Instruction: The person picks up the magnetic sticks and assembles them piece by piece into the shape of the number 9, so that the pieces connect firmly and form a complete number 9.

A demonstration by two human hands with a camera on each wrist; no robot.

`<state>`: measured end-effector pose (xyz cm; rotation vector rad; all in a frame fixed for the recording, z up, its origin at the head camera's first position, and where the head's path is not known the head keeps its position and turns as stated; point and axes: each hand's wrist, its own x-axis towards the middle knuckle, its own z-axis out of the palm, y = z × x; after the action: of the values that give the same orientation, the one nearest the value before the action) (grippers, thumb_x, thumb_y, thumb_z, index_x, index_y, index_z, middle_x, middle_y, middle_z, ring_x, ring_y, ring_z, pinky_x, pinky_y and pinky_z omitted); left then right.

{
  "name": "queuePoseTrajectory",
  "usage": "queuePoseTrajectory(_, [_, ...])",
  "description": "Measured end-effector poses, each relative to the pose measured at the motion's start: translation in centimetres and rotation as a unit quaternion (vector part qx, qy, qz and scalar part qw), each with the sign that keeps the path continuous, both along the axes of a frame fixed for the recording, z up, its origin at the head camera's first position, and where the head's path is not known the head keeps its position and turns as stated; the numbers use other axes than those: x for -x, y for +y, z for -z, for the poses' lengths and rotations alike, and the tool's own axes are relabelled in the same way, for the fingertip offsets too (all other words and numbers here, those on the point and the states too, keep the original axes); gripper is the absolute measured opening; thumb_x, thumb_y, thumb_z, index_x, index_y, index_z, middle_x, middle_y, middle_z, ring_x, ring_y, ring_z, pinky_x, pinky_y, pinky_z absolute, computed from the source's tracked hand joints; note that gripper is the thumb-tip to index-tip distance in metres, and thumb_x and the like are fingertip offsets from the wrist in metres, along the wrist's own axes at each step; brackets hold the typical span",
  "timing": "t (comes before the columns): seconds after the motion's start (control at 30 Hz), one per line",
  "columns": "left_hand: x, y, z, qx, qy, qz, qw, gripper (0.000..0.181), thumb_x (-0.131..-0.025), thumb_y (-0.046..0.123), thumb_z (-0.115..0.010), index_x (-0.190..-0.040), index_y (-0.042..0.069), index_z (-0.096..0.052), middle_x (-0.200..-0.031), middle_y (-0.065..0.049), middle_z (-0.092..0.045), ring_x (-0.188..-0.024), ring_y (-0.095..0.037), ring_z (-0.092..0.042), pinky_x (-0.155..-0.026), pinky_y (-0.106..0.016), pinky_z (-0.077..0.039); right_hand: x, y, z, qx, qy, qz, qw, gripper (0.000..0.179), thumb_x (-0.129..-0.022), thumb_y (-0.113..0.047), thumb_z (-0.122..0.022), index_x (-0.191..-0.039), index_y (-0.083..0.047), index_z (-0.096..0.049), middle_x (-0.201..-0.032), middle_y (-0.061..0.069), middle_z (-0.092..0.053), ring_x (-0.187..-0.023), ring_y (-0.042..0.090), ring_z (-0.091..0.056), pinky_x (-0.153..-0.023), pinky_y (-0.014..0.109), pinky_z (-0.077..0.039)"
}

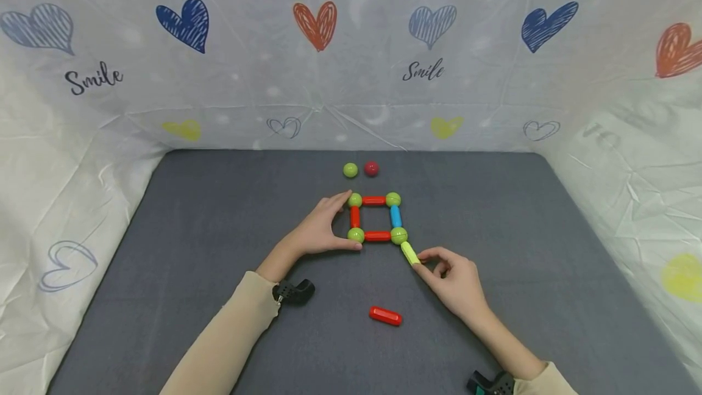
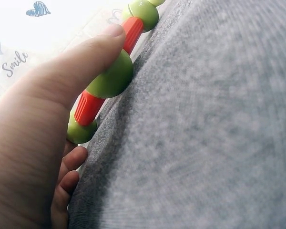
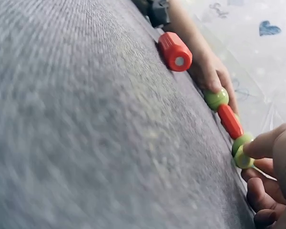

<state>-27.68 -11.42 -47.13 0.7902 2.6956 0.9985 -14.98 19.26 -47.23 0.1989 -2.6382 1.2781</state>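
Observation:
A square of magnetic building pieces lies mid-table, with green balls (image 1: 356, 235) at its corners. Three sides are red rods (image 1: 377, 236); the right side is a blue rod (image 1: 396, 216). My left hand (image 1: 318, 228) holds the square's left side, thumb at the near-left ball and fingertips at the far-left one. Between thumb and fingers, my right hand (image 1: 452, 280) pinches a yellow-green rod (image 1: 409, 253). Its far end meets the near-right ball (image 1: 399, 235), and it slants away from the square. In the right wrist view, the rod (image 3: 245, 160) shows end-on under the thumb.
A loose red rod (image 1: 386, 316) lies nearer the front, between the forearms. Behind the square sit a loose green ball (image 1: 350, 170) and a red ball (image 1: 371, 168). A white curtain (image 1: 362, 90) printed with hearts borders the grey tabletop (image 1: 219, 200) at the back and sides.

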Motion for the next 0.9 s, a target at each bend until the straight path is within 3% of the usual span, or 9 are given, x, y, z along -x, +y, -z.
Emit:
queuePoseTrajectory(0.2, [0.00,-0.01,-0.08,0.002,0.000,0.000,1.0000,0.124,-0.077,0.058,-0.091,-0.171,0.016,-0.022,-0.172,-0.008,-0.032,-0.145,-0.028,-0.044,-0.118,-0.055,-0.041,-0.12,-0.43,0.29,-0.021,0.022,-0.039,0.9988,0.020,-0.085,-0.013,-0.091,-0.101,-0.016,-0.079,-0.059,-0.013,-0.052,-0.049,0.000,-0.042,-0.047,0.022,-0.035])
queuePoseTrajectory(0.67, [0.04,-0.04,-0.14,0.010,0.003,0.003,0.9999,0.123,-0.079,0.057,-0.090,-0.171,0.014,-0.020,-0.174,-0.007,-0.029,-0.148,-0.029,-0.040,-0.120,-0.054,-0.039,-0.12,-0.63,0.42,-0.021,0.046,-0.066,0.9966,0.024,-0.083,-0.011,-0.092,-0.102,-0.019,-0.080,-0.066,-0.015,-0.054,-0.053,-0.001,-0.044,-0.049,0.021,-0.037])
queuePoseTrajectory(0.8, [0.01,-0.06,-0.16,0.011,0.005,0.006,0.9999,0.123,-0.081,0.058,-0.089,-0.172,0.014,-0.019,-0.174,-0.007,-0.028,-0.150,-0.029,-0.038,-0.121,-0.054,-0.037,-0.07,-0.60,0.28,-0.010,0.031,-0.056,0.9979,0.020,-0.086,-0.015,-0.091,-0.102,-0.019,-0.080,-0.068,-0.013,-0.058,-0.052,0.000,-0.044,-0.047,0.021,-0.036])
queuePoseTrajectory(0.9, [-0.02,-0.11,-0.10,0.012,0.007,0.010,0.9998,0.123,-0.081,0.058,-0.088,-0.172,0.013,-0.018,-0.175,-0.008,-0.027,-0.150,-0.030,-0.037,-0.121,-0.055,-0.037,0.09,-0.46,0.19,0.014,-0.004,-0.044,0.9989,0.017,-0.091,-0.019,-0.087,-0.105,-0.017,-0.079,-0.073,-0.007,-0.064,-0.051,0.002,-0.045,-0.047,0.023,-0.036])
